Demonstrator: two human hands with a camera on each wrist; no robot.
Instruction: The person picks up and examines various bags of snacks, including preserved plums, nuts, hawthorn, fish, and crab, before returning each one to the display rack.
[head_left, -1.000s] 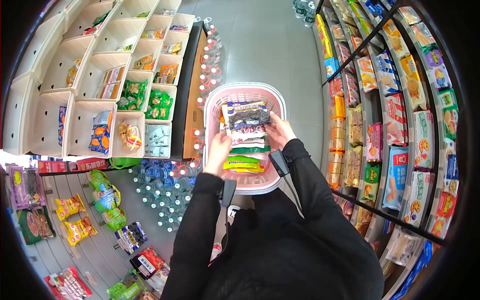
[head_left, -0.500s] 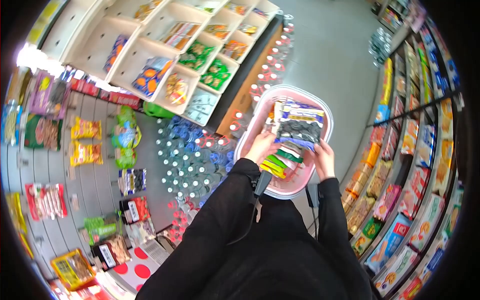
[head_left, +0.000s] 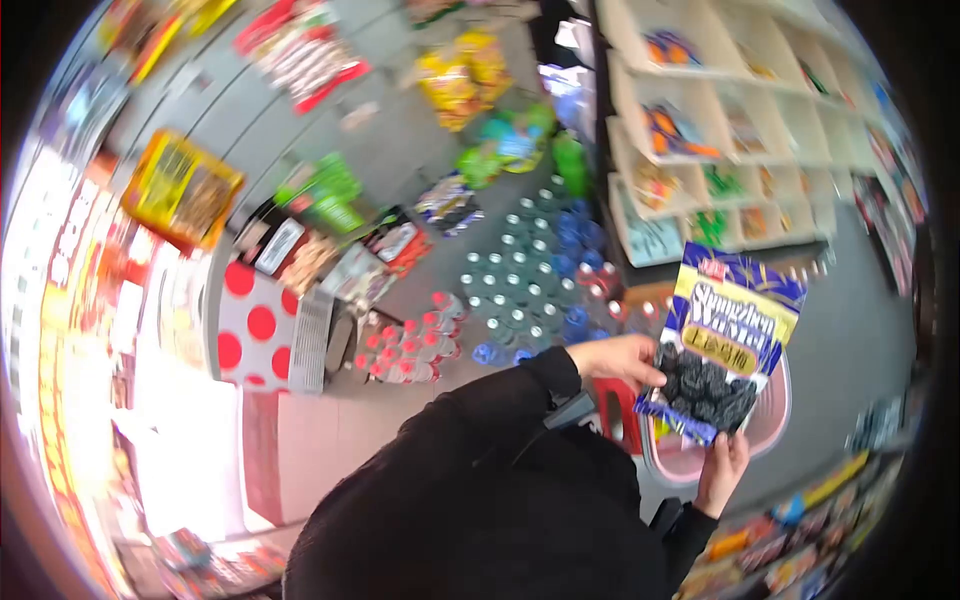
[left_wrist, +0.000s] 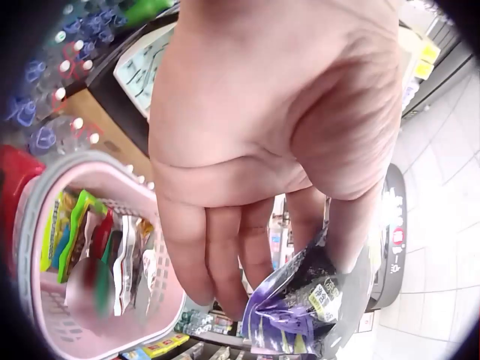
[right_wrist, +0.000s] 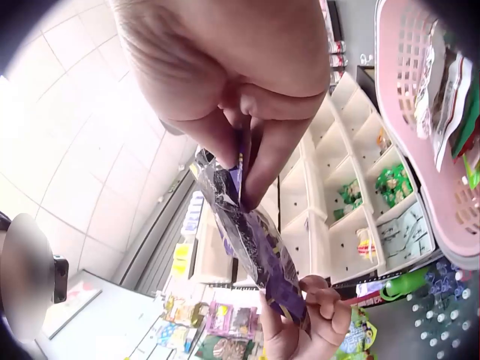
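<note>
Indoors, left grip and right grip pinch a packet above grey shop floor.

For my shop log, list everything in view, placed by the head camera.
Shangzhen Wumei pack: one, blue and yellow, right of centre
Shopping basket: one, pink, partly behind it
Basket snacks: several, mixed, inside
Display bins: many, cream, upper right
Bottles: many, clear and blue, centre
Hanging snacks: many, mixed, upper left
Dotted panel: one, white with red dots, left
Unclear item: one, red, beside basket
Shelf packs: many, mixed, lower right
Sleeves: two, black, lower half
Left fingers: one set, pinching pack's left edge
Right fingers: one set, pinching pack's bottom edge
</note>
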